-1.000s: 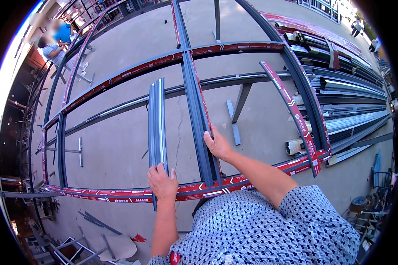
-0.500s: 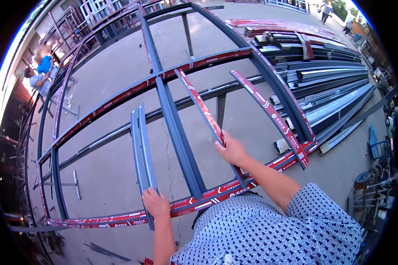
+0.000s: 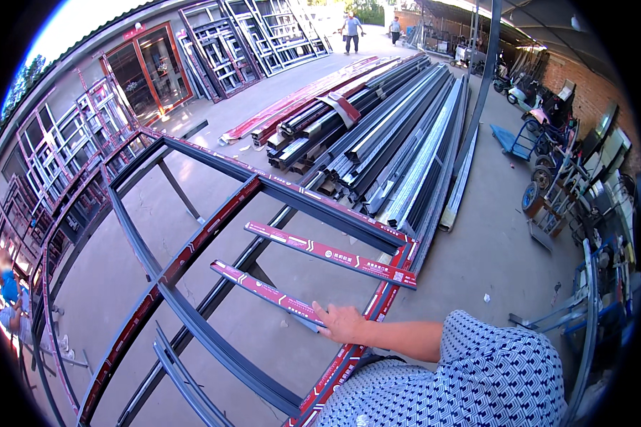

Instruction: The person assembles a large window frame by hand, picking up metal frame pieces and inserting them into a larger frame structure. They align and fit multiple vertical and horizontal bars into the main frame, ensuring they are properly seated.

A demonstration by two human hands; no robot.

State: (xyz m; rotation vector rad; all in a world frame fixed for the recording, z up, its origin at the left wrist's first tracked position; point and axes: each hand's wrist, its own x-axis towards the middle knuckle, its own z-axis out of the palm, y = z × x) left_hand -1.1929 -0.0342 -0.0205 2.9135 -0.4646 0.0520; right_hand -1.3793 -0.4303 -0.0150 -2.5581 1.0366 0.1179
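My right hand (image 3: 342,324) grips the near end of a short metal bar wrapped in red patterned film (image 3: 263,290). The bar lies slanted across a large dark grey metal frame (image 3: 313,206) that rests flat on the concrete floor. A second red-filmed bar (image 3: 331,254) lies just beyond it, roughly parallel. The frame's near rail, also red-filmed (image 3: 377,309), runs right under my hand. A pair of loose grey profiles (image 3: 181,377) lies inside the frame at the lower left. My left hand is out of the picture.
A long stack of grey, black and red metal profiles (image 3: 392,135) lies behind the frame. Finished window frames (image 3: 235,50) lean on the building. Carts and trolleys (image 3: 555,192) crowd the right side. A person in blue (image 3: 7,292) crouches far left; two people (image 3: 352,32) walk far back.
My view has swung to the right and up toward the profile stack. My left hand and the grey profile it held have left the picture. My right hand stays on the red-filmed bar.
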